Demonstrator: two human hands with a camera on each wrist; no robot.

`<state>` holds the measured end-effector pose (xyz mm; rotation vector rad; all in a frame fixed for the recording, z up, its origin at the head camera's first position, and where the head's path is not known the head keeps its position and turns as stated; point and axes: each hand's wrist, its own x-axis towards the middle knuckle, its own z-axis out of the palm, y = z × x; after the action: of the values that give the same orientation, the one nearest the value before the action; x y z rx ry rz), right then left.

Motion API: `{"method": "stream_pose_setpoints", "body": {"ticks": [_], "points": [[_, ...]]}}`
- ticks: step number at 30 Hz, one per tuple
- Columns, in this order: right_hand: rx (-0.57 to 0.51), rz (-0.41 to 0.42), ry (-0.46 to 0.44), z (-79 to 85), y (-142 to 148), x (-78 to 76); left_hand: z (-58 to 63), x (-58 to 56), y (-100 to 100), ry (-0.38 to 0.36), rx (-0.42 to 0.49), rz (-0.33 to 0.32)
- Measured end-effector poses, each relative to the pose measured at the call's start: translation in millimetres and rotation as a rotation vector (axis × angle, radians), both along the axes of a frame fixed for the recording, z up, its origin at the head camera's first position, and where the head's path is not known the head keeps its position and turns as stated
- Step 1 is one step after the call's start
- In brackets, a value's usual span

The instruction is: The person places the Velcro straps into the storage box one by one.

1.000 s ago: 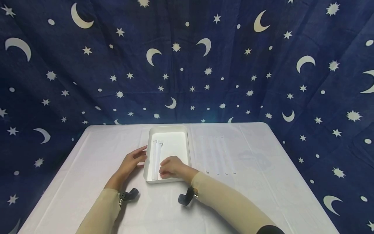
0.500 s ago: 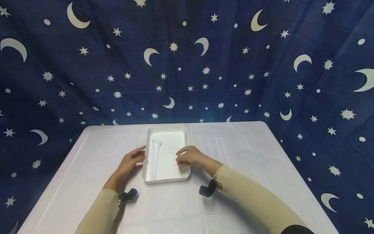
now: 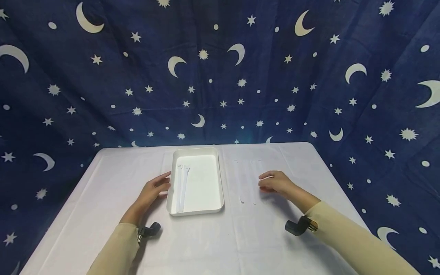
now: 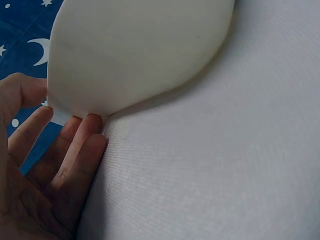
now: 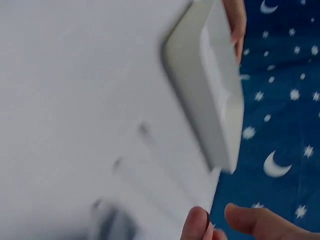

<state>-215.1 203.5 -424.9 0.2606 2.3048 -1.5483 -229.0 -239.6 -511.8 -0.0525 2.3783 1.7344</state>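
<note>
Lying near right fingers [image 3: 266, 175]: strips [image 3: 253, 182]

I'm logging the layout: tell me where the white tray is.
In the head view, the white tray lies on the table just left of the picture's centre, between the left hand at its left side and the pale strips to its right.

Soft light, faint shadows on tablecloth [image 3: 199, 244], right wrist view blurred
</note>
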Motion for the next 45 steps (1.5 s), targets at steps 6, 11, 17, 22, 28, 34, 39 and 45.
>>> {"method": "stream_pose_setpoints", "body": {"ticks": [6,11,17,22,28,34,39,45], "points": [[0.118,-0.076,-0.001,-12.0,35.9,1.6,0.9,-0.3,0.1,0.002,0.009,-0.005],[0.162,-0.082,-0.015,-21.4,46.4,-0.1,-0.8,-1.6,-0.3,0.001,0.004,-0.008],[0.201,-0.108,-0.022,-34.1,47.6,-2.0,-1.1,-1.4,-0.3,0.003,0.007,-0.006],[0.214,-0.087,0.017,-39.0,47.1,-1.0,0.1,-0.9,-0.9,0.01,0.014,0.003],[0.318,-0.097,0.049,-43.6,38.6,-0.1,10.9,3.5,3.0,0.001,0.019,-0.002],[0.389,-0.085,0.095,-45.1,32.1,0.2,35.4,16.4,10.6,0.008,0.002,-0.02],[0.4,-0.077,0.128,-46.8,30.8,1.4,38.7,18.6,12.0,0.003,-0.006,-0.017],[0.411,-0.079,0.127,-46.1,28.9,2.8,18.1,6.9,5.4,-0.016,0.006,0.003]]}}
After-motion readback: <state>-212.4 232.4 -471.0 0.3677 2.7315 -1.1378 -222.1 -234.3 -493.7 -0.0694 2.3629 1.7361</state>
